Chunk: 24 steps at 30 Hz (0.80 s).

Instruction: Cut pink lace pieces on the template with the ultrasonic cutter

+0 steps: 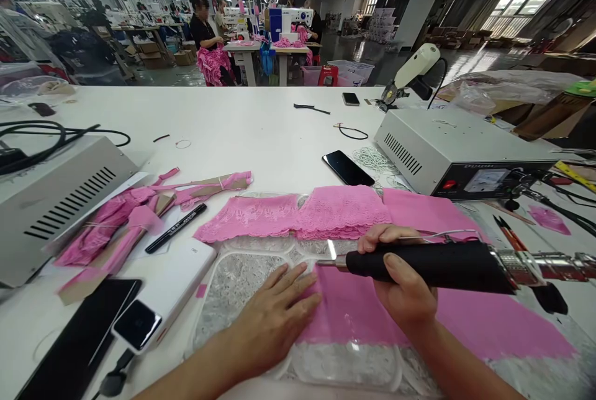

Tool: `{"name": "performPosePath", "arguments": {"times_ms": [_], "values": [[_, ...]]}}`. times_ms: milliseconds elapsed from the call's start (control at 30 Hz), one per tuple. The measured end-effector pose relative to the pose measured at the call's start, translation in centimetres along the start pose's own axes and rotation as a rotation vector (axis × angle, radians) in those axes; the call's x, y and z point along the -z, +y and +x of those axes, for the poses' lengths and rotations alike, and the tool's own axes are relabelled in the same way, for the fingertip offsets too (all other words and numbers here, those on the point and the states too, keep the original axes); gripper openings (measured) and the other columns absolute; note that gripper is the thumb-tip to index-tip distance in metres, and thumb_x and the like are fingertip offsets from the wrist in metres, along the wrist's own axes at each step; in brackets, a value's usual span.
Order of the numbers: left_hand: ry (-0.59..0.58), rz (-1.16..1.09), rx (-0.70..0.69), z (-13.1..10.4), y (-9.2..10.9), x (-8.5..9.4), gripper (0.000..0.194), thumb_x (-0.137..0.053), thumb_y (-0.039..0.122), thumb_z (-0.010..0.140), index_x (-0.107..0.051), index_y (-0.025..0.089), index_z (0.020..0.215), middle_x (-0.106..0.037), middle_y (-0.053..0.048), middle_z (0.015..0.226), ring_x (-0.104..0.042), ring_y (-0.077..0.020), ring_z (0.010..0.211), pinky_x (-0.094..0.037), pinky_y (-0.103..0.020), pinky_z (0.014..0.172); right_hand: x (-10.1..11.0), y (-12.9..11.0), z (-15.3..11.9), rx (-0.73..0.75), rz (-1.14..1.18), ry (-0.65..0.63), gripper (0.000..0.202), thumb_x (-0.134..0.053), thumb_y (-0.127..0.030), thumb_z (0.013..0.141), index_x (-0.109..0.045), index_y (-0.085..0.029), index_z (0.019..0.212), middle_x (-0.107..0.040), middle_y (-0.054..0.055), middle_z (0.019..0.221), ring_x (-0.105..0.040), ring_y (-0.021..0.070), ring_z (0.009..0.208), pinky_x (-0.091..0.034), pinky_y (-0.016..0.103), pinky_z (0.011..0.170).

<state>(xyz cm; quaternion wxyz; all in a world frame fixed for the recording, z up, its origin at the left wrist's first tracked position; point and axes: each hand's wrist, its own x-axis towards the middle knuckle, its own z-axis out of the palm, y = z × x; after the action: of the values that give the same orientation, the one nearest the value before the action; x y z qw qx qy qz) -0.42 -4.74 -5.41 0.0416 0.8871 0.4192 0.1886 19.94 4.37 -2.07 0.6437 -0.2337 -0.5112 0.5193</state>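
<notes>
My left hand [277,313] lies flat, fingers spread, with its fingertips on the left edge of a thin pink fabric piece [349,313]. My right hand [407,288] is wrapped around a thick black corded handpiece [433,265]. Its slim metal tip points left, over the fabric's upper left corner, close to my left fingertips. Whether the tip touches the cloth I cannot tell. Under the fabric is a clear plastic template [246,282] with rounded panels. Just beyond, scalloped pink lace pieces [342,210] are stacked beside plain pink fabric [423,207].
A grey box with a meter [465,151] stands at right, with cables at its front. Another vented grey box [69,201] is at left, near bundled pink straps [112,226], a black marker [176,228] and a white power bank [179,288]. A phone [347,168] lies beyond the lace.
</notes>
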Motion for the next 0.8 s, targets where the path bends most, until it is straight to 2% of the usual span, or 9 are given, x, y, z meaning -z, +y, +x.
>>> {"name": "performPosePath", "arguments": {"times_ms": [267,467,600,800], "values": [[0.004,-0.016,0.01,0.0,0.0,0.0,0.031,-0.042,0.018,0.101,-0.061,0.018,0.126,-0.058,-0.011,0.139,-0.044,-0.027,0.138,-0.038,-0.049,0.113,0.1,0.0,-0.2,0.042,-0.095,-0.018,0.005,-0.062,-0.027,0.082,-0.06,-0.024,0.087,-0.057,0.001,0.081,-0.055,0.0163,0.07,-0.05,0.035,0.067],[0.006,-0.014,0.012,-0.1,0.3,0.4,0.03,-0.044,0.017,0.1,-0.061,0.016,0.125,-0.058,-0.012,0.138,-0.045,-0.0287,0.138,-0.04,-0.051,0.111,0.2,-0.1,0.1,-0.005,-0.022,-0.003,0.007,-0.063,-0.024,0.08,-0.062,-0.024,0.087,-0.058,0.001,0.082,-0.056,0.0153,0.071,-0.05,0.033,0.067],[-0.003,-0.029,0.052,-1.8,1.2,1.5,0.032,-0.046,0.016,0.098,-0.059,0.018,0.128,-0.058,-0.011,0.139,-0.042,-0.0269,0.14,-0.036,-0.049,0.115,0.2,-1.0,0.3,-0.011,0.0,0.05,0.008,-0.064,-0.023,0.075,-0.064,-0.023,0.083,-0.058,0.002,0.081,-0.055,0.0151,0.068,-0.051,0.034,0.065],[0.011,-0.004,0.105,-4.9,2.2,2.5,0.033,-0.048,0.015,0.098,-0.058,0.019,0.129,-0.06,-0.008,0.137,-0.046,-0.0229,0.137,-0.038,-0.043,0.115,-0.5,-1.5,-0.5,-0.058,-0.015,0.008,0.007,-0.065,-0.025,0.076,-0.064,-0.023,0.082,-0.056,0.002,0.079,-0.054,0.0152,0.066,-0.05,0.034,0.063]]}}
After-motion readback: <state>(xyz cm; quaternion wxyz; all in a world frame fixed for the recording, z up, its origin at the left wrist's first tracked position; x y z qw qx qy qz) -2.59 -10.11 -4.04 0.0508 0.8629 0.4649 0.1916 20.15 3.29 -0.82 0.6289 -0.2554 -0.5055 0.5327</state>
